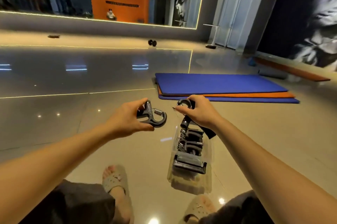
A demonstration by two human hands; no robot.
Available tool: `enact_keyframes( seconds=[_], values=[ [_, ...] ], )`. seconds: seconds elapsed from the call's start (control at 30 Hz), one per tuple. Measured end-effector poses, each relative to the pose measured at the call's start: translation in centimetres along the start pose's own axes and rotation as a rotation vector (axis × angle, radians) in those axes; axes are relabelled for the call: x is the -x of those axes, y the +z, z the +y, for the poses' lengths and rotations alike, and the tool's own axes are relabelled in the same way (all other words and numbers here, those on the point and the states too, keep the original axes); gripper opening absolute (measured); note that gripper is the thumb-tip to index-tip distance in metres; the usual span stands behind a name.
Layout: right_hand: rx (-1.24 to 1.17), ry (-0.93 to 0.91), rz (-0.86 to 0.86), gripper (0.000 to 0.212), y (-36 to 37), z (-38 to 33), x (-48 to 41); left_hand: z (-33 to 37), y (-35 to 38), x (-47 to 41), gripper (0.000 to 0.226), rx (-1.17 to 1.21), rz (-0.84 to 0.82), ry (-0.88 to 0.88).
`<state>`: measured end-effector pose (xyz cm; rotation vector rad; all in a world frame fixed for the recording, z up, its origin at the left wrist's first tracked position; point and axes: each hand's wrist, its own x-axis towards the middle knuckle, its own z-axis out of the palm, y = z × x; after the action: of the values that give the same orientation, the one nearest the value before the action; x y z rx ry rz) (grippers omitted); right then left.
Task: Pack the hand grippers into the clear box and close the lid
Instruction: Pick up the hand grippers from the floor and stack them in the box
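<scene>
**Head view.** Lettering on the orange wall [121,4] is too small for us to read. We see the left hand [127,118] with its fingers curled round a black hand gripper [153,116] that has a steel spring. The right hand [198,112] grips a second gripper [184,123] just above the clear box [172,169]. The box stands on the floor [91,132] with more grippers [189,163] inside. Blue and orange mats [218,85] lie beyond.

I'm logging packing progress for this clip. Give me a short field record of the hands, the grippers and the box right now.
left hand: grips a black hand gripper, spring showing, left of the box
right hand: holds a second hand gripper above the box's far end
clear box: on the floor, no lid seen on it
packed grippers: several, inside the box
nearby: blue mat beyond the hands
</scene>
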<state>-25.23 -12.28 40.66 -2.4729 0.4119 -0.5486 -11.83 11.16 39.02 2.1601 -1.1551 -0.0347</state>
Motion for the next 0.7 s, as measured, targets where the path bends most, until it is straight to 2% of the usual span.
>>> enact_keyframes(
  seconds=[0.23,0.4,0.57,0.63,0.7],
  values=[
    [0.044,0.106,-0.013,0.032,-0.3,8.0,-1.8,-0.1,5.7,-6.1,0.105,0.012,-0.128,0.010],
    [0.089,0.186,-0.021,0.044,0.7,12.5,-4.7,-1.1,7.8,-11.2,0.106,0.007,-0.176,0.018],
    [0.077,0.212,-0.020,0.035,3.4,18.6,-6.9,-2.5,10.3,-16.6,0.093,-0.024,-0.246,0.041],
    [0.069,0.213,-0.024,0.029,5.1,21.1,-7.3,-3.1,11.6,-18.2,0.097,-0.029,-0.282,0.043],
    [0.082,0.214,-0.046,0.035,7.0,23.4,-7.7,-4.1,12.9,-19.5,0.104,-0.037,-0.314,0.062]
  ],
)
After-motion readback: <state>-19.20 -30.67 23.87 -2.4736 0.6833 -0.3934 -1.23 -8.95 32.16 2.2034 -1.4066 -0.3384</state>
